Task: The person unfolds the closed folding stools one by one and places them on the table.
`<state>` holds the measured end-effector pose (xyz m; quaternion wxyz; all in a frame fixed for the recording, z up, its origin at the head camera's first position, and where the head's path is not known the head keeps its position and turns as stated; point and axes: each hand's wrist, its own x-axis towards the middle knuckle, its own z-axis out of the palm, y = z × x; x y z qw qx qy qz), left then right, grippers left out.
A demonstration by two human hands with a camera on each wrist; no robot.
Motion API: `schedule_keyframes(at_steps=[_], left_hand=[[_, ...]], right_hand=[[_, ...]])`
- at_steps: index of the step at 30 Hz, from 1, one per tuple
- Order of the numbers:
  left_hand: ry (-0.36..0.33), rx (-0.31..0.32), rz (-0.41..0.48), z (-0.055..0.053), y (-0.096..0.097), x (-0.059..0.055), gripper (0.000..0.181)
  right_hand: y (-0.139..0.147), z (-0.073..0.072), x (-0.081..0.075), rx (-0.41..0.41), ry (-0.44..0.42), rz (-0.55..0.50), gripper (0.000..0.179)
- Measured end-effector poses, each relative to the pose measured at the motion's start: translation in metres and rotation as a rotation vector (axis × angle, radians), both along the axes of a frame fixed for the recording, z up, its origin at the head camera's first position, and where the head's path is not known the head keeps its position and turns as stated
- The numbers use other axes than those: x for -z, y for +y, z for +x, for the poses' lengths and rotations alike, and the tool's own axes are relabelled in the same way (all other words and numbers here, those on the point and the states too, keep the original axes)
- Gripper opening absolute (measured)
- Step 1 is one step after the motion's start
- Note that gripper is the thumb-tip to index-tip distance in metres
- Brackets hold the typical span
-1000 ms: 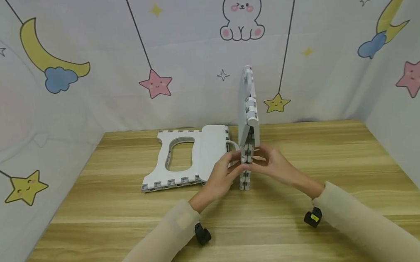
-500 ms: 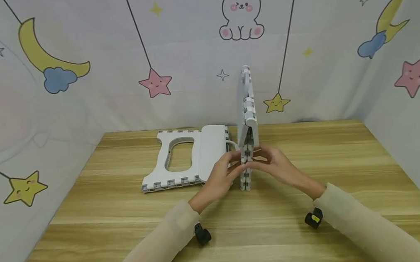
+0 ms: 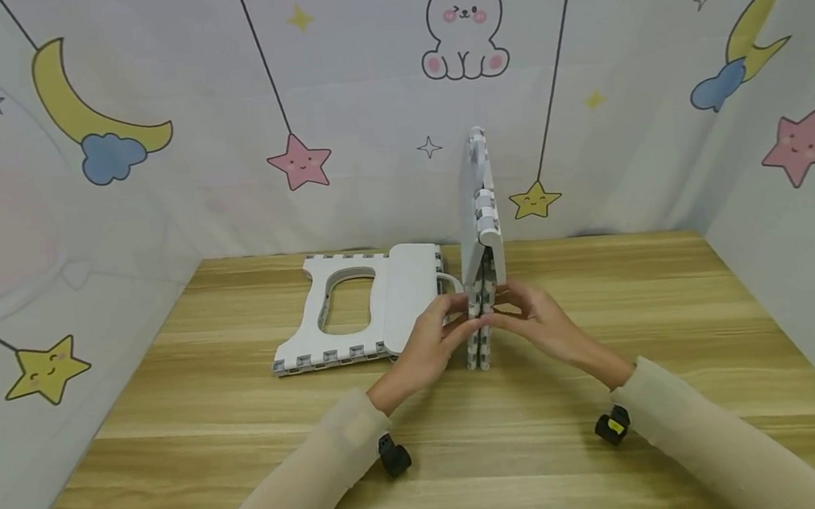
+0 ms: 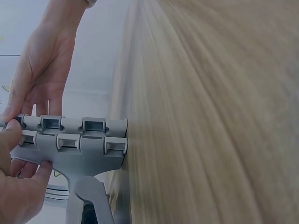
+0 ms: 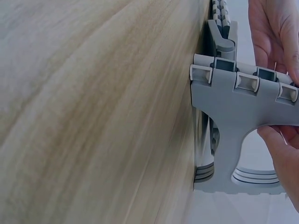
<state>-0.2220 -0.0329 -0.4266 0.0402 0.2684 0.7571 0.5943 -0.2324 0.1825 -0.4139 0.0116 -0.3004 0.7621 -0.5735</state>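
A white folding stool (image 3: 478, 216) stands on edge on the table, folded nearly flat, its two leg panels side by side. My left hand (image 3: 426, 346) grips the near edge of the left panel, thumb on the edge. From the other side, my right hand (image 3: 540, 324) holds the right panel the same way, and the two thumb tips nearly meet. In the left wrist view, notched hinge edges (image 4: 70, 140) of the panels lie close together. The right wrist view shows the right hand's fingers (image 5: 275, 144) reaching through the leg opening.
A second white folding stool (image 3: 411, 294) lies folded flat just left of the standing one, its handle loop (image 3: 451, 281) close to it. The wood-grain table (image 3: 637, 299) ends at a printed curtain (image 3: 374, 201) behind and at the sides.
The lower ends of the two leg panels stand slightly farther apart, with a thin dark gap between them. Both hands keep their grip and have barely moved.
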Motion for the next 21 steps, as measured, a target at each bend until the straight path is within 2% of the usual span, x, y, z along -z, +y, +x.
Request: schedule_keyframes(at_steps=[3, 11, 21], left_hand=[[0.01, 0.002, -0.003, 0.0, 0.0, 0.0, 0.04], [0.022, 0.0, -0.008, 0.0, 0.0, -0.001, 0.04], [-0.005, 0.006, 0.026, -0.002, 0.002, 0.0, 0.041]], right_hand=[[0.001, 0.001, 0.001, 0.0, -0.001, 0.002, 0.039], [0.009, 0.007, -0.001, 0.064, -0.014, 0.066, 0.045], [0.019, 0.009, -0.001, 0.097, -0.01, 0.083, 0.046]])
